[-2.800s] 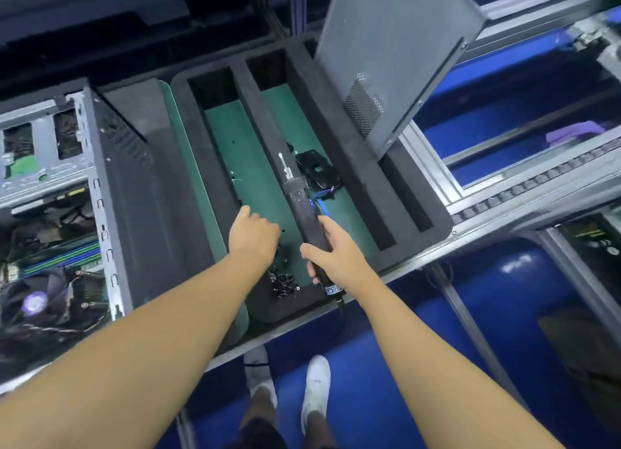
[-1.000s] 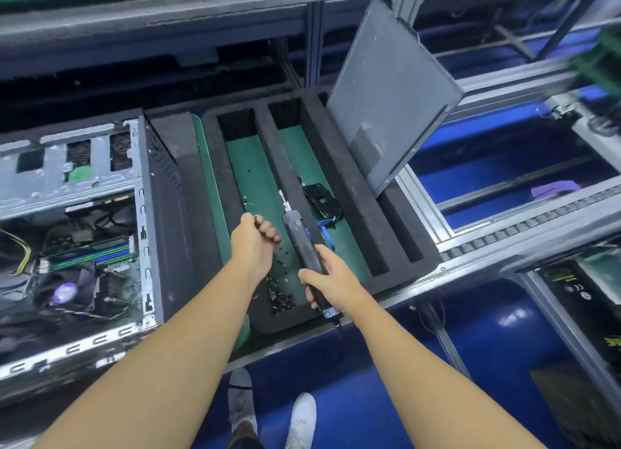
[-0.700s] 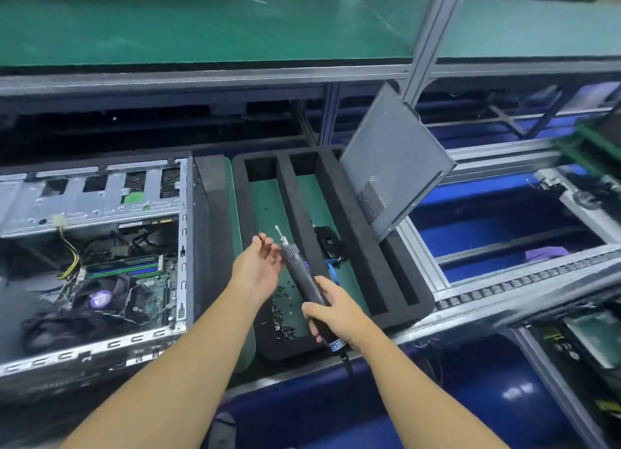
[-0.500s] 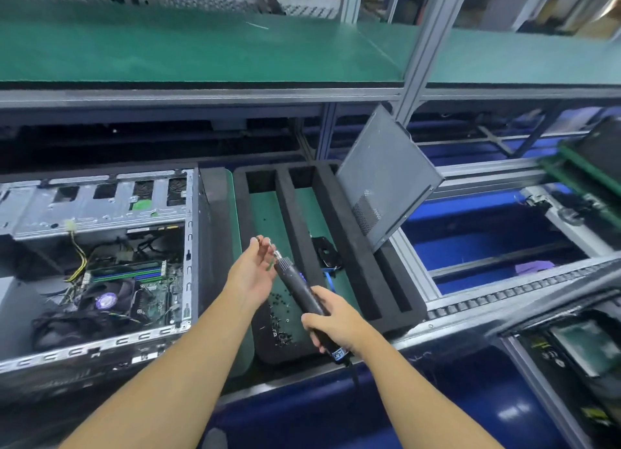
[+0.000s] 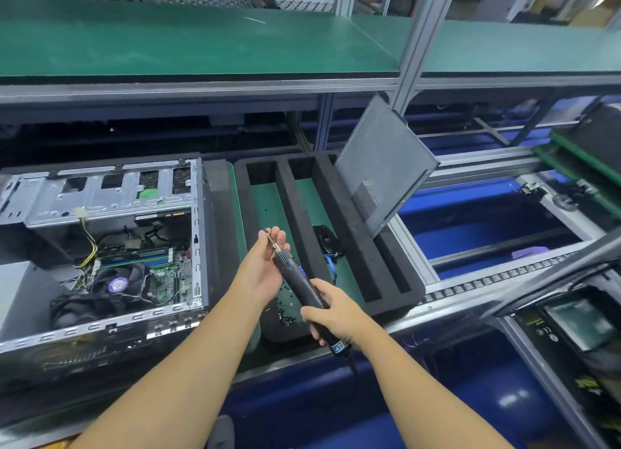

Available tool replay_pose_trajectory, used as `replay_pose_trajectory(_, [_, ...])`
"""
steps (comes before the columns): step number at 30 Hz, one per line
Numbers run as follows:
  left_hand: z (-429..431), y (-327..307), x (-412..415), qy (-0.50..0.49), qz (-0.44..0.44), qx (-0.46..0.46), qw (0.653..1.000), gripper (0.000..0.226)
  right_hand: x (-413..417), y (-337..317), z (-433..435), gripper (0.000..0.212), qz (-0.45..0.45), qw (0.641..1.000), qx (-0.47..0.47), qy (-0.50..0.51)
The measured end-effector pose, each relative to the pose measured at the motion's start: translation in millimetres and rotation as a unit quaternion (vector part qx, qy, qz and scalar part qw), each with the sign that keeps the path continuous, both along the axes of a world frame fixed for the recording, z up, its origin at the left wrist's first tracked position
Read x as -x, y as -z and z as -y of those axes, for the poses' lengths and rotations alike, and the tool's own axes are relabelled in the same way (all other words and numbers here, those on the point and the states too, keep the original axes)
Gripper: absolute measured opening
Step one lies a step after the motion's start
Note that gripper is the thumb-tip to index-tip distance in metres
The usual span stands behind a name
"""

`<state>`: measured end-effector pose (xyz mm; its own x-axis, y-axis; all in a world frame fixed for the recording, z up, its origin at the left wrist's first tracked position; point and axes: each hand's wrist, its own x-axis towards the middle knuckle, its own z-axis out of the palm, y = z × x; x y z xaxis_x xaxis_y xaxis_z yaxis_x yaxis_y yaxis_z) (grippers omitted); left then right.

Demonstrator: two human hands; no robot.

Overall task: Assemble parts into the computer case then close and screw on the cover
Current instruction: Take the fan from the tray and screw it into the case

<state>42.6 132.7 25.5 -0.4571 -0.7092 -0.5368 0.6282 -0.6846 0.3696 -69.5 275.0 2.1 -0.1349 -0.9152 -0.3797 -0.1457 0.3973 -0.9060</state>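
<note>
The open computer case (image 5: 100, 247) lies on its side at the left, with motherboard, fan and cables showing. My right hand (image 5: 332, 317) grips a black electric screwdriver (image 5: 302, 290) by its lower body, bit pointing up and left. My left hand (image 5: 262, 267) is at the bit's tip, thumb and fingertips pinching what looks like a small dark screw (image 5: 267, 231) against it. Both hands hover above a black foam tray (image 5: 353, 247). Loose screws (image 5: 285, 311) lie in its left compartment. The grey cover panel (image 5: 379, 166) leans upright in the tray's right slot.
A black part with a blue cable (image 5: 327, 242) lies in the tray's middle compartment. A green shelf (image 5: 201, 45) runs overhead on aluminium posts (image 5: 420, 45). A roller rail (image 5: 487, 280) passes to the right, and another unit (image 5: 578, 324) sits at the lower right.
My left hand rose from the screw pile in the tray and came to the screwdriver's bit. My right hand lifted the screwdriver off the foam. The view tilted upward.
</note>
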Motion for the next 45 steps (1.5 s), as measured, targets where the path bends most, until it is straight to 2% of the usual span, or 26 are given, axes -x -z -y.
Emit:
replay_pose_trajectory(8, [-2.8,6.0,-9.8,-0.014,0.002,0.037,0.999,0.019,-9.2,-3.2,-1.2,0.026,0.011,1.0,0.006,0.001])
replay_pose_trajectory(15, [0.1,9.9,-22.6,-0.038,0.038,0.077,0.996,0.019,-12.8,-7.8,0.9,0.025,0.006,1.0,0.009,-0.016])
replay_pose_trajectory(26, [3.0,-4.1,-31.7,-0.051,0.069,0.102,0.991,0.045,-18.8,-19.6,7.6,0.026,-0.061,0.997,0.03,-0.03])
replay_pose_trajectory(35, [0.9,-8.0,-28.9,-0.019,0.014,0.125,0.992,0.016,-17.4,-20.2,3.5,0.027,-0.035,0.999,0.036,-0.005])
replay_pose_trajectory(38, [1.2,-8.7,-29.0,-0.004,-0.011,0.117,0.993,0.02,-16.1,-21.5,2.6,0.03,-0.019,0.999,0.043,-0.004])
replay_pose_trajectory(45, [3.2,-14.1,-38.5,0.006,0.007,0.141,0.99,0.015,-21.6,-20.0,4.5,0.028,0.011,0.999,0.051,-0.01])
